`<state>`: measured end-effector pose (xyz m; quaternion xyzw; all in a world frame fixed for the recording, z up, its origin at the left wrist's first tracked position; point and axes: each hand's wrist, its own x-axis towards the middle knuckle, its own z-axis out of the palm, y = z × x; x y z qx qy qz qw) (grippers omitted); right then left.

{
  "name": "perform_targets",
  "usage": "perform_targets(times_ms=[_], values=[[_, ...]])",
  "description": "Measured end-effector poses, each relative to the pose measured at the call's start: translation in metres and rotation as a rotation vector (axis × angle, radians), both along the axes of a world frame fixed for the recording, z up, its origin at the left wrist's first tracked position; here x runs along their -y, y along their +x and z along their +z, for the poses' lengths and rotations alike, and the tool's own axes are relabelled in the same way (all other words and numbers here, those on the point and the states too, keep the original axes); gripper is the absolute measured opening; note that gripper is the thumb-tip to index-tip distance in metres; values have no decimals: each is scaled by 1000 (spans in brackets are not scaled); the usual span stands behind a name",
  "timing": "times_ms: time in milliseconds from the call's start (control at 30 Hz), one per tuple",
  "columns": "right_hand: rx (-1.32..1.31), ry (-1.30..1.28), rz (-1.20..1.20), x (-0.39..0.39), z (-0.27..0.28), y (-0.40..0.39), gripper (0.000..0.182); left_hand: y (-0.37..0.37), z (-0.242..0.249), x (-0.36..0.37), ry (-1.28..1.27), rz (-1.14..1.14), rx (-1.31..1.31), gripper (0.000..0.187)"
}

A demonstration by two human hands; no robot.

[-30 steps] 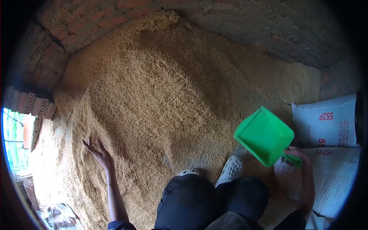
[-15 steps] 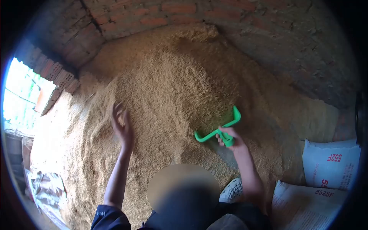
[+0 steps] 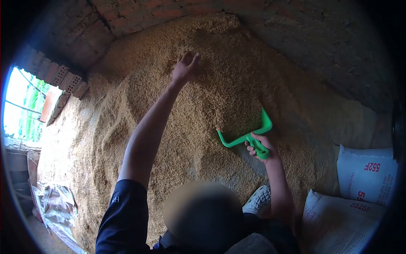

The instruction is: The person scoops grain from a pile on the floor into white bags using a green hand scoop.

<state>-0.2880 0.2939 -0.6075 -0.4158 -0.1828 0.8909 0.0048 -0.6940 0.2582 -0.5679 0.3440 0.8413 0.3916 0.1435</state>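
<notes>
My right hand point(image 3: 263, 148) is wrapped around the short handle of a green plastic scoop point(image 3: 237, 142). The scoop's wide front is sunk in a large heap of tan grain point(image 3: 169, 131), which hides its floor; its back rim and raised sides show. Higher up on the heap, my left hand point(image 3: 186, 67) reaches forward with bent fingers apart, at the surface of the grain. No tool is seen in it. Whether its fingertips are buried is hard to make out.
Brick walls point(image 3: 169, 12) close in the back and right. White printed sacks point(image 3: 366, 173) lie at the lower right. A pale clog point(image 3: 258, 200) stands in the grain near my right forearm. Crumpled plastic sheeting point(image 3: 55, 205) lies at the lower left, below a bright opening point(image 3: 25, 106).
My left hand has swung forward and right, from the left side of the heap to its upper part. The scoop in my right hand has shifted slightly right and turned a little.
</notes>
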Motion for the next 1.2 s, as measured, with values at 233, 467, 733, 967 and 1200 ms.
perform_targets(times_ms=[233, 467, 733, 967, 1200], values=[[-4, 27, 59, -1, 5, 1, 25, 100, 11, 16, -7, -308, -80, 81], [30, 25, 29, 2, 4, 2, 27, 115, -3, 124, 100, -125, -241, 68], [44, 74, 51, 4, 12, -3, 27, 14, -96, 342, -170, 878, -218, 77], [53, 87, 57, 5, 14, -4, 27, 8, -118, 289, 147, 652, 41, 90], [42, 49, 79, 6, 9, -6, 25, 48, -107, 148, 316, 738, 110, 92]])
